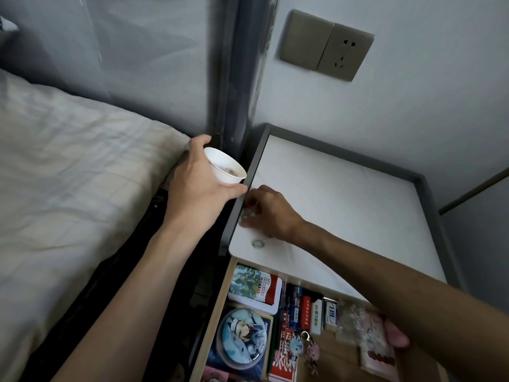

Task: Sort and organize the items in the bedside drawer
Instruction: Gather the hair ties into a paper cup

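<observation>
My left hand (197, 186) grips a small white paper cup (224, 168), tilted toward the nightstand's left edge, with something small lying inside it. On the white nightstand top (344, 199), my right hand (265, 213) has its fingers curled down over small clear round pieces (248, 216) near the left edge. Another clear round piece (258, 243) lies apart, near the front edge. Below, the open drawer (217, 312) holds a round picture badge (242, 337), a printed tin (254, 285), packets, lighters and keychain charms (309, 351).
The bed with a pale wrinkled sheet (68, 175) lies to the left, with a dark gap between it and the nightstand. A grey raised rim (429, 210) frames the nightstand's back and sides. A wall socket (327, 45) sits above.
</observation>
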`<state>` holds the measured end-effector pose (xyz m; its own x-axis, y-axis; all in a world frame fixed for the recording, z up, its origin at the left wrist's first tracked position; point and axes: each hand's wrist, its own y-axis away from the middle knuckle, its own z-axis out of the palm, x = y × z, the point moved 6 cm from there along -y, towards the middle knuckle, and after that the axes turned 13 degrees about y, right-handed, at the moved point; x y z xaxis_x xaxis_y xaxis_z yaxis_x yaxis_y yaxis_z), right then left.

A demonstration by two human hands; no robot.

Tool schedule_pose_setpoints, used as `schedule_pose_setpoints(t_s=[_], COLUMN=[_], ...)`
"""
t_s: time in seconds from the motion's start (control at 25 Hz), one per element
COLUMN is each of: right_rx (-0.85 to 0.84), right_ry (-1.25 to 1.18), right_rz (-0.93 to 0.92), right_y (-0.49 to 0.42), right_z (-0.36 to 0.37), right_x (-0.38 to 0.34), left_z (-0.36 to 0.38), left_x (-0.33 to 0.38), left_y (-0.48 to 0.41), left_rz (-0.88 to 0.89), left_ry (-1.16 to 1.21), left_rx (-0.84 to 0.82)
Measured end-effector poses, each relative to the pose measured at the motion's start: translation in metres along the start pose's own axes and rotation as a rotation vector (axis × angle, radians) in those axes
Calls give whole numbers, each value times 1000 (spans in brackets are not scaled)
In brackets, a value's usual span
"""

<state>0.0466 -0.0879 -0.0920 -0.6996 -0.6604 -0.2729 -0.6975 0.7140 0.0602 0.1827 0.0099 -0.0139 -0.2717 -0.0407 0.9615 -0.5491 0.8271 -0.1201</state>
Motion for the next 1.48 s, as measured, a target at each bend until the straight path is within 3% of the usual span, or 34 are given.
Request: schedule_pose_setpoints(t_s=[0.24,0.32,0.4,0.48,0.56,0.72,0.96,1.08,1.2,1.48], right_rx=[-84,64,262,337,285,55,172,168,-159,-102], right_ry=[78,87,-137,-401,-487,-350,-637,-380,36,105], right_rz=[-18,38,137,128,-5,-152,-24,74,51,-128], right_y=[-1,1,5,7,6,5,10,17,35,48], right_z=[-5,-20,-53,-87,-112,-112,-106,-85,-24,-2], right_x=[11,21,26,15,-14,-57,-19,1,6,6], left_z=[3,5,6,8,12,16,11,9,8,11], left_x=[0,1,2,3,3,3,5,5,5,4], left_y=[2,3,4,4,4,5,6,5,5,6], left_rz=[-17,-30,-28,-22,-21,-26,-3,-7,-14,-24], left_ry=[-24,-30,-27,-20,-7,20,35,30,29,17], left_rx=[-10,-28,-39,-48,-60,-91,-79,-68,-63,-69])
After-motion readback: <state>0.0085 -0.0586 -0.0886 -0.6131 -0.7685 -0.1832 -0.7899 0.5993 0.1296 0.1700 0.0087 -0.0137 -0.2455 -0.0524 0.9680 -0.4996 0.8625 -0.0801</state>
